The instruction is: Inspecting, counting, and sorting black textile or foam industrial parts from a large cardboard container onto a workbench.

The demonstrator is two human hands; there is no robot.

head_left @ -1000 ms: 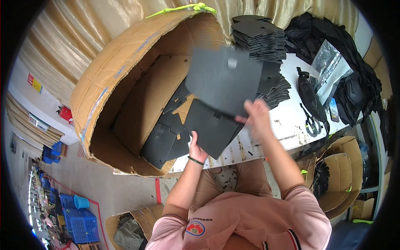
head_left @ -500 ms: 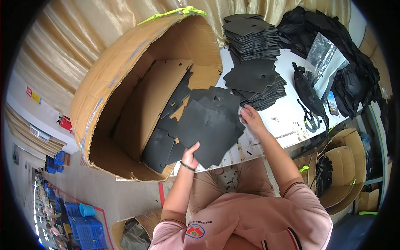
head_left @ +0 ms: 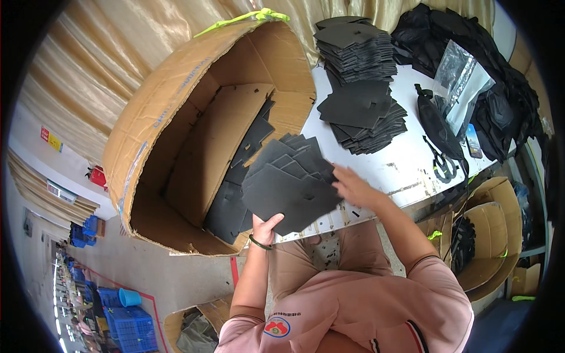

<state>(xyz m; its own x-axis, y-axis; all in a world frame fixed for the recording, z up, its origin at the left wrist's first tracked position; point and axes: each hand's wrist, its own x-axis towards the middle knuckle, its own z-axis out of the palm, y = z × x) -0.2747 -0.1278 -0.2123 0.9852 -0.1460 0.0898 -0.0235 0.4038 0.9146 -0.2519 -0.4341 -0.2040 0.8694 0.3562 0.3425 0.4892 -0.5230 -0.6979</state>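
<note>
A fanned stack of flat black sheets (head_left: 288, 188) with small notches and slots is in front of me, above the table's near edge. At its lower left corner, my left hand (head_left: 266, 229) is closed on it, thumb on top and fingers hidden beneath. My right hand (head_left: 354, 188) is at the stack's right edge, its fingers smeared by motion, so its grip is unclear. Left of the stack lies a large cardboard box (head_left: 220, 153) on its side, open toward me, with more black cut pieces (head_left: 256, 138) inside.
A tall pile of black sheets (head_left: 356, 56) and a lower pile (head_left: 368, 120) stand on the white table (head_left: 391, 167). To their right lie scissors (head_left: 442, 167), a black pouch (head_left: 434, 120), a phone (head_left: 473, 141), a clear plastic bag (head_left: 456, 76) and heaped black fabric (head_left: 500, 100).
The sheets have come together into a tighter stack, drawn left and toward me. My right hand has moved down from the upper right edge. The left hand keeps its hold.
</note>
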